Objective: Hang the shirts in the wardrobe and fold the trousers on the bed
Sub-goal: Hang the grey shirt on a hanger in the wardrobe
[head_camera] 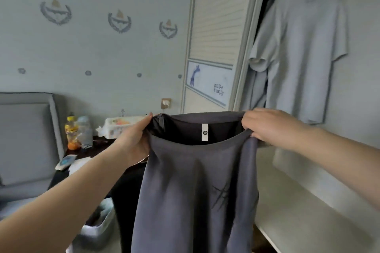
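Dark grey garment [195, 187] — white label inside — hanging open.

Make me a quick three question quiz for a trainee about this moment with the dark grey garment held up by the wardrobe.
1. True or false: only one hand holds the dark grey garment.
2. What already hangs in the wardrobe?
A. a pale T-shirt
B. a red coat
3. Fill in: a white ____ is sewn inside the garment's opening.

Key
1. False: left hand and right hand both grip it.
2. A, the pale T-shirt.
3. label.
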`<state>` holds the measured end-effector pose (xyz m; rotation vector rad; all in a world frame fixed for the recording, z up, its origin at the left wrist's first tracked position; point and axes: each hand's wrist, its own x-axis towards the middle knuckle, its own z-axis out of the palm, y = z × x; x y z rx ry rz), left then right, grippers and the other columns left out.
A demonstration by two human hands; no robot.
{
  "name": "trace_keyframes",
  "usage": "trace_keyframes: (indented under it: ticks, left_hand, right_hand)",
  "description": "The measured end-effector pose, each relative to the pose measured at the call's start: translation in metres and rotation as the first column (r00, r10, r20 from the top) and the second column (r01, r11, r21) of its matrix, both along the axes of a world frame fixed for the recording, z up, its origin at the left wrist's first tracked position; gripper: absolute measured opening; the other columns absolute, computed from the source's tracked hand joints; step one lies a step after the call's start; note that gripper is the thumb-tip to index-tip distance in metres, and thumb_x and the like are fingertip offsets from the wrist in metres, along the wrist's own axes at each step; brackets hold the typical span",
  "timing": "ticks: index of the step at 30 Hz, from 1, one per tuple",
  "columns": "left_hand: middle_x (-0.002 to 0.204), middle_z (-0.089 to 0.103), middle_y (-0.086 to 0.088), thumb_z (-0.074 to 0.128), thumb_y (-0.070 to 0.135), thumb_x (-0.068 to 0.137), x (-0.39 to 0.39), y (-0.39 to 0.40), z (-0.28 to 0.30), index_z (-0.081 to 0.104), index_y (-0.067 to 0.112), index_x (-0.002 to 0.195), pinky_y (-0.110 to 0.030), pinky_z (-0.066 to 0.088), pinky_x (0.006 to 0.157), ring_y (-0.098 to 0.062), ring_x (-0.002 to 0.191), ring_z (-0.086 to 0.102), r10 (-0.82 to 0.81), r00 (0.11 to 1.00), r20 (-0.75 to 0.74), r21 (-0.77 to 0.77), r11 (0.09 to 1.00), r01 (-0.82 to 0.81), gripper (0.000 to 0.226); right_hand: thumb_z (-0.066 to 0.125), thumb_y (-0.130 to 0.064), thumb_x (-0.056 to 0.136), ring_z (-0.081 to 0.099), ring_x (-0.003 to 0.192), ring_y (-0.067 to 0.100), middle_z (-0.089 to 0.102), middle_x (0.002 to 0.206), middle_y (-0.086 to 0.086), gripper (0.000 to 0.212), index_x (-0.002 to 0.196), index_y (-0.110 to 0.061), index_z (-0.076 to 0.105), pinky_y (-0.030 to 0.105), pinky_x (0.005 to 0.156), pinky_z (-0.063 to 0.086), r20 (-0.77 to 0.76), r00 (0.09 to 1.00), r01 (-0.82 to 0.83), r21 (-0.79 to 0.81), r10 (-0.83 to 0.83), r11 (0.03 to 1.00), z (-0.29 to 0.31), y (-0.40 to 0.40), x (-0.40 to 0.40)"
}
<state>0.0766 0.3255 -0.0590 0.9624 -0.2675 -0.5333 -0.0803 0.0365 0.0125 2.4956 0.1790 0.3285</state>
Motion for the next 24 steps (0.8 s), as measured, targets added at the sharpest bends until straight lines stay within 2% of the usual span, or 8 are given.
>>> trace_keyframes:
  ticks: [5,9,13,15,18,21,24]
  left_hand:
    - [0.102,0.074,-0.010,0.052,0.039,0.095,0.010,-0.099,0.015,0.072,0.009,0.099,-0.028,0.058,0.062,-0.020,0.091,0.072,-0.182,0.983,0.023,-0.055,0.982,0.183,0.037]
    - [0.107,0.073,-0.009,0.053,0.040,0.094,0.024,-0.173,0.027,0.072,0.012,0.101,-0.029,0.057,0.068,-0.021,0.097,0.070,-0.344,0.937,0.067,-0.068,0.935,0.348,0.035]
    - [0.112,0.064,-0.014,0.047,0.027,0.098,0.050,-0.236,0.039,0.062,0.007,0.111,-0.029,0.058,0.073,-0.022,0.091,0.067,-0.438,0.879,0.188,-0.083,0.885,0.459,0.028]
    - [0.111,0.060,-0.015,0.045,0.018,0.099,0.064,-0.267,0.051,0.056,0.006,0.119,-0.026,0.056,0.071,-0.021,0.090,0.063,-0.466,0.850,0.246,-0.074,0.865,0.496,0.025]
    - [0.096,0.067,-0.010,0.047,0.010,0.098,0.085,-0.316,0.074,0.058,0.005,0.119,-0.021,0.055,0.056,-0.016,0.075,0.066,-0.476,0.835,0.276,0.024,0.872,0.489,0.024]
    - [0.092,0.064,-0.013,0.044,0.007,0.100,0.101,-0.363,0.101,0.058,0.000,0.115,-0.022,0.053,0.052,-0.017,0.073,0.062,-0.565,0.732,0.380,0.209,0.823,0.528,0.022]
    - [0.078,0.063,-0.008,0.040,0.002,0.100,0.107,-0.404,0.124,0.060,0.006,0.090,-0.019,0.050,0.045,-0.009,0.054,0.063,-0.621,0.658,0.426,0.285,0.782,0.554,0.023]
  right_hand:
    - [0.045,-0.012,0.090,0.045,0.095,0.018,0.048,0.098,-0.003,0.009,0.095,-0.019,0.048,0.031,0.080,0.042,0.039,0.986,0.166,-0.074,-0.163,0.983,0.027,-0.053,-0.023]
    - [0.044,-0.012,0.091,0.046,0.096,0.017,0.049,0.100,-0.003,0.013,0.100,-0.019,0.049,0.031,0.080,0.042,0.056,0.942,0.337,-0.138,-0.332,0.931,0.042,-0.096,-0.032]
    - [0.046,-0.015,0.093,0.047,0.101,0.018,0.050,0.105,-0.004,0.012,0.104,-0.020,0.047,0.031,0.081,0.043,0.061,0.878,0.478,-0.178,-0.475,0.860,0.060,-0.135,-0.031]
    - [0.046,-0.015,0.093,0.048,0.101,0.019,0.050,0.107,-0.003,0.012,0.103,-0.021,0.046,0.030,0.076,0.040,0.067,0.840,0.540,-0.196,-0.539,0.818,0.069,-0.153,-0.029]
    - [0.048,-0.010,0.091,0.049,0.097,0.020,0.051,0.106,-0.003,0.016,0.104,-0.021,0.046,0.030,0.068,0.035,0.136,0.787,0.616,-0.224,-0.601,0.755,0.086,-0.177,-0.030]
    - [0.048,-0.007,0.090,0.049,0.093,0.020,0.051,0.105,-0.001,0.019,0.104,-0.019,0.047,0.030,0.064,0.033,0.195,0.712,0.702,-0.227,-0.675,0.675,0.105,-0.198,-0.031]
    - [0.045,-0.001,0.087,0.048,0.093,0.022,0.051,0.104,0.002,0.022,0.103,-0.017,0.046,0.033,0.066,0.036,0.221,0.638,0.770,-0.210,-0.738,0.603,0.126,-0.209,-0.032]
